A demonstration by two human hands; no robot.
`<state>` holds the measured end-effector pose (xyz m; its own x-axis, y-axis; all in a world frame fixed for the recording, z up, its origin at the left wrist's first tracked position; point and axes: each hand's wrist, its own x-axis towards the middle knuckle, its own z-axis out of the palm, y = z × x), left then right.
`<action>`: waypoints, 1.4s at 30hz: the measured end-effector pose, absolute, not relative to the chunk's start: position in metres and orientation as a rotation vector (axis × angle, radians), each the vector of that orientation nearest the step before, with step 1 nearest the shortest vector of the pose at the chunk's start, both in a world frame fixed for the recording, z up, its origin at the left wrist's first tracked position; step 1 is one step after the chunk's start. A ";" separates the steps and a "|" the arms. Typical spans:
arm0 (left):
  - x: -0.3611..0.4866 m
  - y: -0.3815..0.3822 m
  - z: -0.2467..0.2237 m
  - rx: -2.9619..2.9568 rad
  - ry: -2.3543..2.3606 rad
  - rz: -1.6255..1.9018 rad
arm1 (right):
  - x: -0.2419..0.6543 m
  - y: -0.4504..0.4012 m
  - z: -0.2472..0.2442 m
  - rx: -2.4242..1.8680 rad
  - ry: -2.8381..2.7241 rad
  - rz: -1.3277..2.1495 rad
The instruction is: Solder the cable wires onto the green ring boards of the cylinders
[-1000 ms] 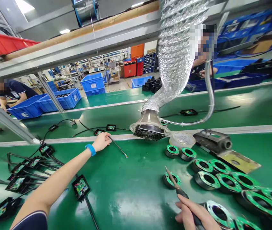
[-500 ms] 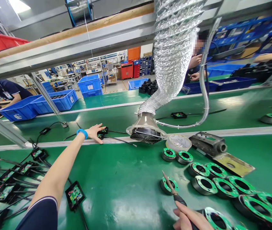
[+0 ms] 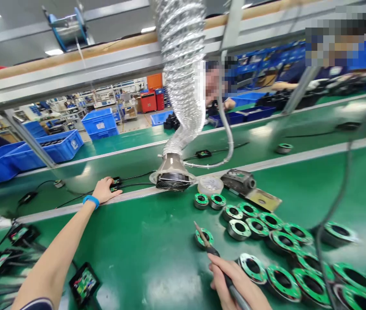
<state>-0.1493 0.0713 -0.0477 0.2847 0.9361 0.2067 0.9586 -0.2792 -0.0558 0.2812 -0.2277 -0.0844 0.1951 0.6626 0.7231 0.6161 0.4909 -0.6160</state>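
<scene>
My left hand (image 3: 106,190), a blue band on its wrist, is stretched far forward to the line beyond the pale edge strip. Its fingers close on a small black box with a green circuit board (image 3: 116,184), partly hidden by the hand. Black cables run right from there. My right hand (image 3: 231,280) holds a soldering iron (image 3: 217,254) like a pen, tip pointing up and left. Below the tip, a metal ring with a green circuit board (image 3: 205,237) lies on the green bench; whether they touch I cannot tell.
Several green-topped rings (image 3: 284,275) cover the bench at right. A fume-extraction hood (image 3: 172,168) hangs ahead, beside a round white tub (image 3: 210,186) and a metal iron holder (image 3: 239,180). Black circuit boxes (image 3: 84,284) lie at left. A dark cord (image 3: 334,206) hangs at right. Co-workers sit opposite.
The view has turned right. My left hand's spread fingers have come down and closed on the black box. My right hand still holds the soldering iron near the same ring.
</scene>
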 end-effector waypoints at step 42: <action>-0.061 -0.036 -0.009 -3.034 -1.664 -0.367 | 0.280 -0.232 -0.095 -1.116 -1.423 0.086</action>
